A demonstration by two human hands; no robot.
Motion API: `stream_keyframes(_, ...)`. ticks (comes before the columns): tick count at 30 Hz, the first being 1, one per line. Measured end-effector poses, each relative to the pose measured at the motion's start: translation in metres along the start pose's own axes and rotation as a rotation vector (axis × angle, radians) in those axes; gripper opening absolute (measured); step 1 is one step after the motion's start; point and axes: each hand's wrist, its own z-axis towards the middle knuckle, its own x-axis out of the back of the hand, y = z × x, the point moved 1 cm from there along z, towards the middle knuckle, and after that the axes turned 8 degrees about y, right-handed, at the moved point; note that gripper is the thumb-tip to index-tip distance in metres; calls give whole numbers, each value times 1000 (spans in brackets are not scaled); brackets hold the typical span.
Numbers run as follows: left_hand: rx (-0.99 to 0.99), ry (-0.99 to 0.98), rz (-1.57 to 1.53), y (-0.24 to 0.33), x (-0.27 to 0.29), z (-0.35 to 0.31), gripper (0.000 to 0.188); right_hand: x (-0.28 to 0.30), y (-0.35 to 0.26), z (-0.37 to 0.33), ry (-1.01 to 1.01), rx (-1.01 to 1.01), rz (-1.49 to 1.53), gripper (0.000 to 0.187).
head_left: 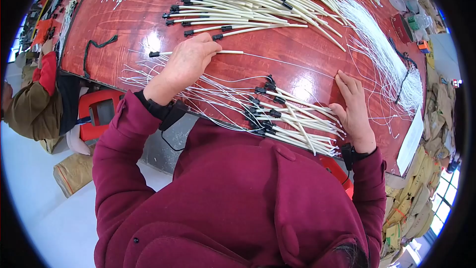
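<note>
My left hand (191,62) is closed around a thin cream tube (230,52) with a black connector (154,54) at its left end. From the tube's right end a fine white wire (292,64) runs across the table to my right fingertips. My right hand (353,101) lies on the tabletop, fingers stretched and thumb apart from them; whether a fingertip presses the wire is unclear. Between my arms, near the table edge, lies a bunch of similar tubes (297,119) with black connectors, their white wires (213,94) trailing left under my left wrist.
A big pile of cream tubes (258,10) with black connectors covers the far side of the red table (119,25). A white wire bundle (396,69) lies at right, a dark cord (94,44) at left. Another person (37,101) sits left, near a red stool (94,114).
</note>
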Motion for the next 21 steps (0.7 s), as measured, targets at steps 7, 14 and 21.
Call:
stream_keyframes(7,-259,39,105,14,-30,20,14,-3,-2,-3,0,-4,-23,93)
stream_keyframes(14,-566,-40,187,108,-106,69,10,-19,-33,19,-28,199,-20,95)
stream_keyframes(21,-288,170,238,101,-53,48,21,-12,-12,25,151,66,58,66)
